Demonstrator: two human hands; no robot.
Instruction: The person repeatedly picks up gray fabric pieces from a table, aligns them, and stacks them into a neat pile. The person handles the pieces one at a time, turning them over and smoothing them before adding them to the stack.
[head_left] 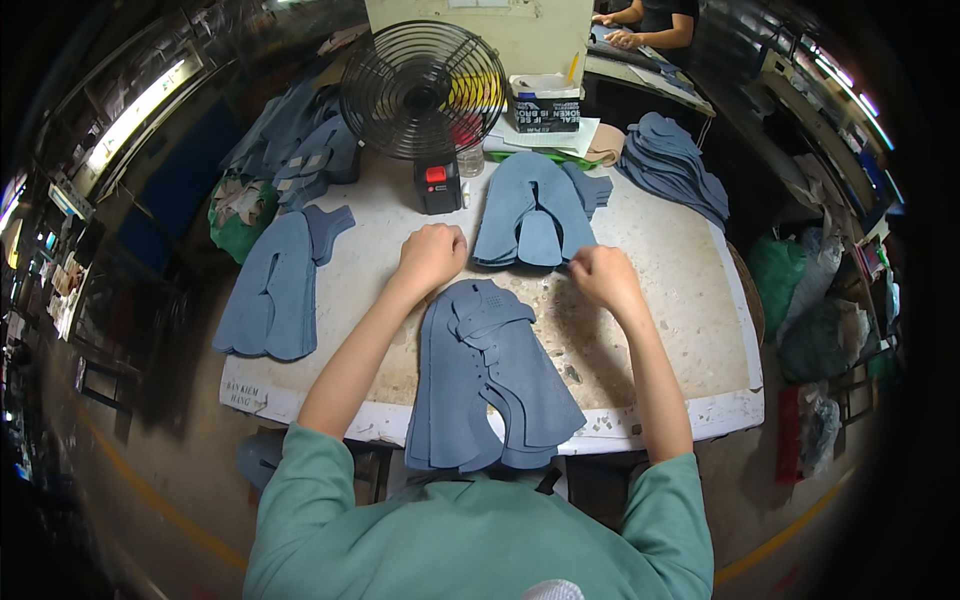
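Observation:
My left hand (431, 257) is closed above the table, left of the middle stack; its curled fingers hide whatever they hold, if anything. At the near right corner of that stack of blue-grey shoe upper pieces (495, 210), my right hand (606, 275) has its fingers pressed together. What lies between them is hidden. Between my forearms, a fanned pile of shoe upper pieces (465, 370) overhangs the table's near edge, with smaller perforated pieces (490, 308) on top. Another stack of uppers (270, 290) lies to the left, a small cut piece (328, 230) at its far end.
A black fan (424, 90) on a battery base stands at the back of the worn white table (680, 340). Beside it are a box (546, 103) and papers. More uppers (672, 165) lie far right. Across from me, another person's hands (625, 38) are at work.

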